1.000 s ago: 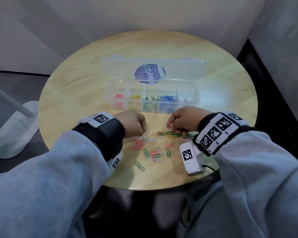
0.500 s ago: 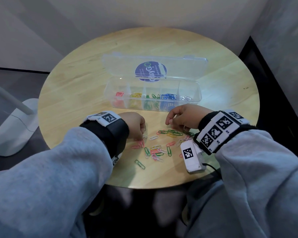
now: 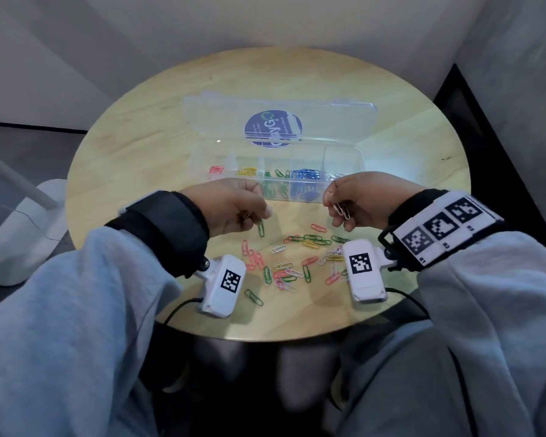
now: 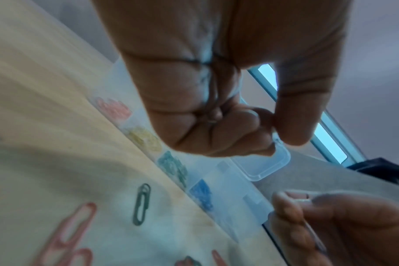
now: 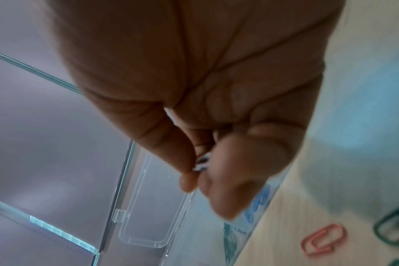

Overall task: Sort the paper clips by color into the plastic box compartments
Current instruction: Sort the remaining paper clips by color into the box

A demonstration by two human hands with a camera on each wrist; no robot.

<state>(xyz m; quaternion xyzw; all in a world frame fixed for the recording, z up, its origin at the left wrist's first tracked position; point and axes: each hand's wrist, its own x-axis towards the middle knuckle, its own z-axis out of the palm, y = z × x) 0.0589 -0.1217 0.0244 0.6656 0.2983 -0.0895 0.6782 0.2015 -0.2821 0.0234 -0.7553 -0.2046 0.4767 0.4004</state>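
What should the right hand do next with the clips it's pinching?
Probably carry them forward and release them over the rightmost compartment of the plastic box. The right hand pinches white clips, and that end compartment, beside the blue clips, seems to hold only pale ones.

A round, light wooden counter (image 3: 158, 143) carries a clear plastic box (image 3: 344, 159), its hinged lid (image 3: 328, 121) lying open and flat behind it. Loose paper clips (image 3: 292, 263) in pink, green, yellow and white lie scattered on the near side, one green clip (image 3: 253, 297) apart.
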